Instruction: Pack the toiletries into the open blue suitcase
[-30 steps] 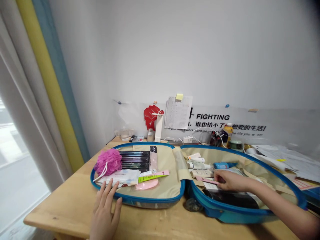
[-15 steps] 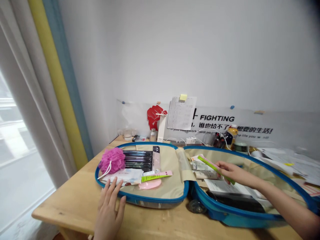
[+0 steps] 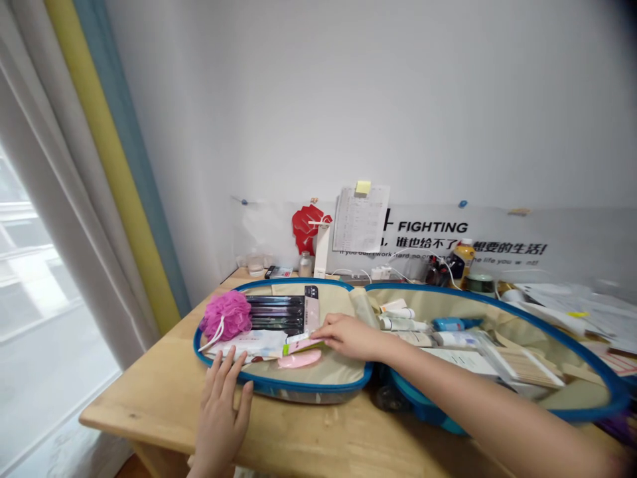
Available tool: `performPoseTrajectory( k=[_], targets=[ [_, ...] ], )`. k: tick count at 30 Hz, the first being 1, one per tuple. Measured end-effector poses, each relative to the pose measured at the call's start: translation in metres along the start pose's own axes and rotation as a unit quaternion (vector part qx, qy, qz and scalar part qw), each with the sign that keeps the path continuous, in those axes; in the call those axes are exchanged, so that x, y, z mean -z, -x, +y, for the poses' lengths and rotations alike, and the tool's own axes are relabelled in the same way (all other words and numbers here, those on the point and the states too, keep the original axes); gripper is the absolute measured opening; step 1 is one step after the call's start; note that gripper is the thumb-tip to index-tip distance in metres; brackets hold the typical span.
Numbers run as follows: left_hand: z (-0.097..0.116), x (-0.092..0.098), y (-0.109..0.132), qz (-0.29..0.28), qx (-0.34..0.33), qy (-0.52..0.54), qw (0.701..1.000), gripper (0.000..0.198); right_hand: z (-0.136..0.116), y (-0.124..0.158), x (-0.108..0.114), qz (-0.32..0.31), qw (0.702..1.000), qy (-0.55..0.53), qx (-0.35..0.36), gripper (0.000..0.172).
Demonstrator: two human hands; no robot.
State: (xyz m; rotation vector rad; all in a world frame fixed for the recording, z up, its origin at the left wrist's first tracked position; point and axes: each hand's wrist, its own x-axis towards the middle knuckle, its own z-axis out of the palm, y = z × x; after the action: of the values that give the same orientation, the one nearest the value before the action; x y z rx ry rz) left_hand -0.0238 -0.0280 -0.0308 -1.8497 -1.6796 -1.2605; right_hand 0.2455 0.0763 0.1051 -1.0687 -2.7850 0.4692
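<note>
An open suitcase [image 3: 279, 392] with blue edging lies on the desk, a lid half on each side. My right hand [image 3: 348, 337] reaches into its left half, fingers closed on the end of a slim pink-and-green box [image 3: 302, 345]. That box lies over or against a similar one, mostly hidden. Just in front is a pink curved item [image 3: 300, 359]. My left hand [image 3: 223, 398] has its fingers spread at the near left rim, beside a white packet [image 3: 259, 343]. Behind the packet are a pink bath puff [image 3: 227, 314] and a pack of dark toothbrush-like sticks [image 3: 276, 312].
The suitcase's right half holds several tubes [image 3: 405, 324], a blue item [image 3: 450, 324] and a clear pack of thin sticks [image 3: 530, 366]. Behind stand a yellow bottle [image 3: 464, 259], a small jar [image 3: 305, 265] and a white charger [image 3: 381, 273]. Papers [image 3: 572, 312] lie at right.
My right hand has moved left from the suitcase's right half to its left half, carrying the slim pink-and-green box. My left hand stays spread near the rim.
</note>
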Motion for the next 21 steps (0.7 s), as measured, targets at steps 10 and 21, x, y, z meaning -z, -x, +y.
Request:
performPoseTrajectory(
  k=[10,21],
  targets=[
    [-0.004,-0.002,0.002,0.008,-0.007,0.009,1.000,0.047,0.006,0.013,0.017,-0.002,1.000,0.003,-0.009,0.036],
    [-0.004,-0.002,0.002,0.008,-0.008,0.003,1.000,0.048,0.134,0.108,0.059,-0.090,0.957,0.018,-0.277,0.029]
  ],
)
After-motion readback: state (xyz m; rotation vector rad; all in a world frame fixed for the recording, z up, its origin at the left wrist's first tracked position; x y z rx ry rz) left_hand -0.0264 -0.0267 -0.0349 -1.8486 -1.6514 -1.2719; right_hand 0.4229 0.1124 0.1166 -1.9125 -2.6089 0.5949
